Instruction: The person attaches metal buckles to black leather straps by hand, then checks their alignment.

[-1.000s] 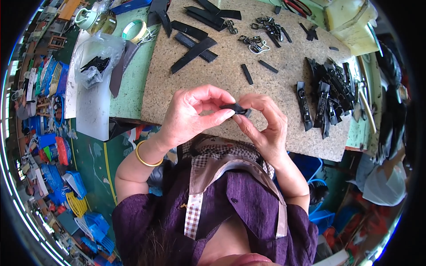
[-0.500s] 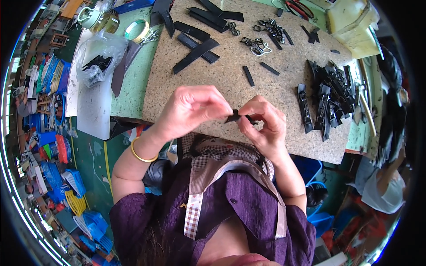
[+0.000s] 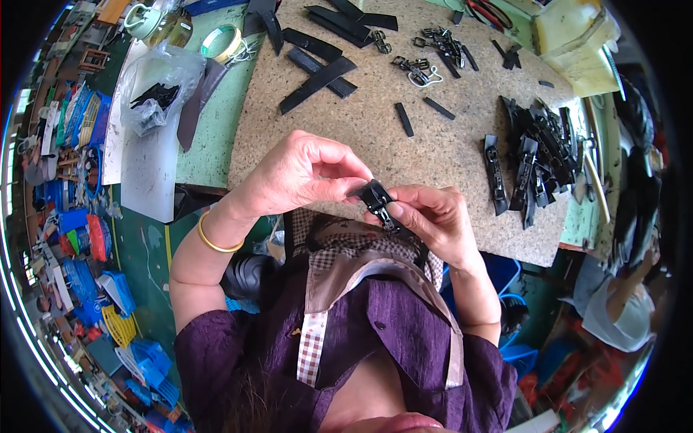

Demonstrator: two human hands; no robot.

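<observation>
A short black strap with a metal buckle (image 3: 377,200) is held between my two hands over the board's near edge. My left hand (image 3: 314,173) pinches its upper end between thumb and fingers. On the other side, my right hand (image 3: 440,220) grips it with thumb and forefinger, the buckle part hanging down. Beyond my hands lie two narrow black strips (image 3: 404,120). Loose buckles (image 3: 446,49) sit in a cluster farther back, and a smaller group with a white cord (image 3: 434,76) is close by. To the right is a heap of black buckled straps (image 3: 538,155).
Wide black strap pieces (image 3: 317,85) lie at the back left of the speckled board (image 3: 289,137). Left of it are a plastic bag (image 3: 162,86), a tape roll (image 3: 221,43) and a jug (image 3: 155,25). Red-handled pliers (image 3: 489,14) and a yellowish container (image 3: 577,36) stand at the back right.
The strap piece has turned and tilted in my hands, so its buckle now shows. My right hand has come slightly lower; the left has shifted a little left. Things on the board stay put.
</observation>
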